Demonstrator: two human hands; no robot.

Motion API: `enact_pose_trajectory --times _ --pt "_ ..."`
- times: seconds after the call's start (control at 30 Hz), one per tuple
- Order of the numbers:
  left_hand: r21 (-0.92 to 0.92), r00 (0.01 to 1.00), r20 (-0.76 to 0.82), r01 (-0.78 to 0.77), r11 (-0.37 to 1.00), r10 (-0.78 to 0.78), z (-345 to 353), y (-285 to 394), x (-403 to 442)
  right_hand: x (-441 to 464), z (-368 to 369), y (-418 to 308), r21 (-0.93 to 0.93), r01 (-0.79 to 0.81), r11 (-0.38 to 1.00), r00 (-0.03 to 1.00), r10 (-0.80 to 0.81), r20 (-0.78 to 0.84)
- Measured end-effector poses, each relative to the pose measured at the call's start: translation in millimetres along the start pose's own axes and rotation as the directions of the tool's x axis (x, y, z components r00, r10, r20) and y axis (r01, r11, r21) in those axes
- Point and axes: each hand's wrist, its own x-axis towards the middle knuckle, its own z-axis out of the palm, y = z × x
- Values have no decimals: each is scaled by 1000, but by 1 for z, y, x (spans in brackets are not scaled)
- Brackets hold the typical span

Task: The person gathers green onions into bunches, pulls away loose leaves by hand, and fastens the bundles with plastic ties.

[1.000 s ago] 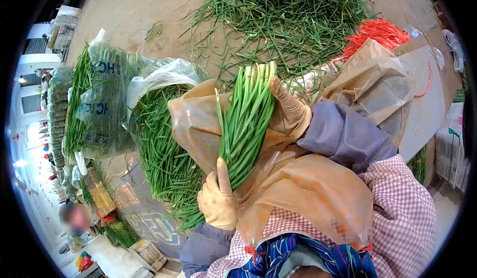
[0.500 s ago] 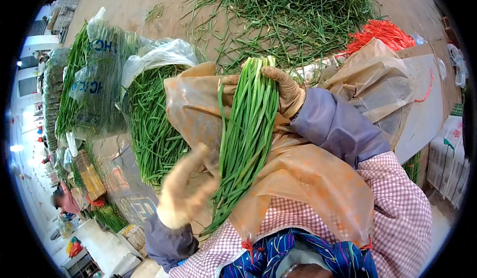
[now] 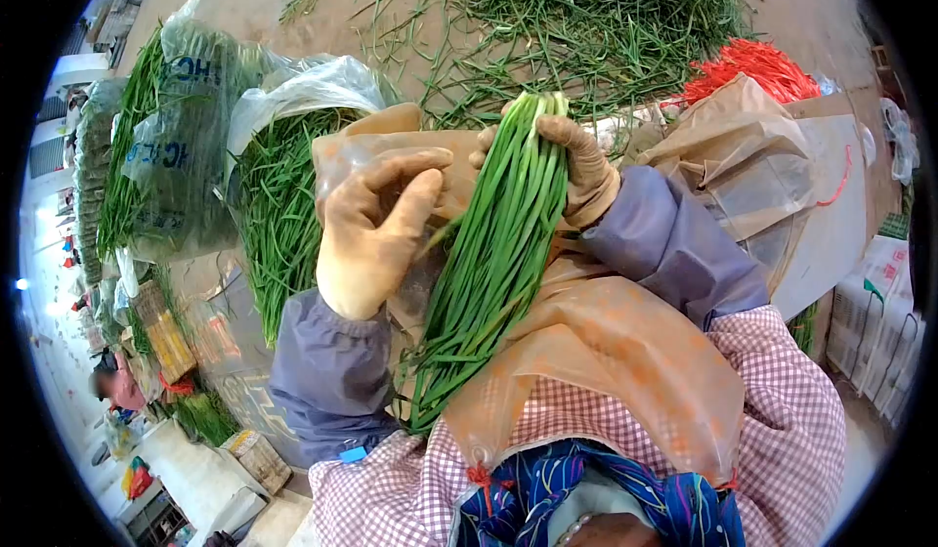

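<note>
My right hand (image 3: 583, 161), in a soiled glove, grips a bunch of garlic chives (image 3: 503, 234) near its pale cut ends. The thumb lies across the front and fingertips show on the far side. The green leaves hang down over my lap. My left hand (image 3: 376, 225), gloved too, is left of the bunch with fingers curled and the thumb apart from them. One yellowish leaf (image 3: 438, 239) sticks out of the bunch toward this hand; I cannot tell whether they touch. A stained translucent apron (image 3: 616, 342) covers my lap.
To the left stand an open plastic bag (image 3: 322, 93) of chives and a printed bag (image 3: 191, 156). Loose green leaves (image 3: 576, 20) lie heaped ahead. Red ties (image 3: 747, 70) lie right, near brown sheeting (image 3: 733, 147). A person (image 3: 119, 386) is far left.
My left hand has moved up from the lower leaves to beside the upper part of the bunch. The bunch, in my right hand, has shifted slightly right and up.
</note>
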Motion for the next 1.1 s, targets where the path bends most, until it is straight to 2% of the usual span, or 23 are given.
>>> enact_pose_trajectory --times 0.03,0.13,0.23,0.27,0.37,0.4,0.43,0.5,0.53,0.57,0.63,0.67,0.7,0.73,0.77,0.83,0.87,0.9,0.97,1.0,1.03,1.07,1.1 --pt "-117 998 51 47 992 -41 -3 -4 1 1 -3 -2 23 22 999 999 -23 25" --pt "-291 995 94 -6 957 35 8 -3 8 3 -8 -7 80 85 993 993 -91 74" --pt "-317 984 175 97 943 -43 10 1 19 4 0 -20 92 132 987 987 -140 82" --pt "-346 985 174 60 937 1 13 -3 23 2 5 -23 76 156 985 987 -158 19" --pt "-275 963 267 107 955 -31 32 -4 26 0 19 -24 50 189 981 981 -191 22" --pt "-306 918 389 201 931 -71 39 -7 25 4 24 -24 89 154 984 974 -167 154" --pt "-303 804 570 396 867 -168 40 -9 23 4 30 -24 25 151 988 987 -152 44" --pt "-469 714 681 593 654 -160 53 -34 15 2 31 -25 -24 92 995 992 -94 -79" --pt "-504 717 672 627 594 -185 56 -37 12 0 36 -25 -106 107 989 985 -120 -127" --pt "-541 718 663 654 529 -210 59 -40 9 -6 39 -30 -284 83 955 978 -133 -161" --pt "-589 718 648 684 430 -254 63 -43 3 -17 41 -45 -636 180 750 916 -364 -169" --pt "-603 718 640 689 402 -272 64 -44 0 -26 34 -60 -799 163 579 875 -459 -154" --pt "-618 720 630 691 375 -289 64 -46 -2 -29 38 -74 -872 254 418 823 -567 -33" --pt "-609 719 632 692 388 -291 63 -49 -1 -39 47 -83 -935 328 132 769 -612 184" --pt "-609 716 638 694 384 -282 63 -49 0 -47 59 -88 -910 381 -164 701 -590 400" --pt "-603 704 659 705 374 -265 64 -49 0 -57 87 -92 -746 424 -514 819 -134 558" --pt "-623 720 633 692 365 -283 68 -50 -2 -65 95 -89 -606 473 -640 837 112 535" --pt "-642 736 607 677 359 -300 74 -51 -5 -67 101 -75 -523 437 -732 874 210 437" --pt "-628 751 581 659 414 -315 77 -54 -3 -61 99 -57 -479 484 -732 860 298 414" --pt "-591 752 579 654 472 -316 75 -56 1 -55 90 -51 -352 503 -789 815 299 496" --pt "-555 754 575 644 527 -317 71 -58 3 -52 84 -52 -403 525 -750 806 286 518" --pt "-626 765 597 632 458 -240 67 -59 1 -46 79 -56 -452 548 -704 797 274 539" --pt "-618 751 614 649 444 -243 65 -61 0 -41 78 -57 -500 568 -654 788 258 559"
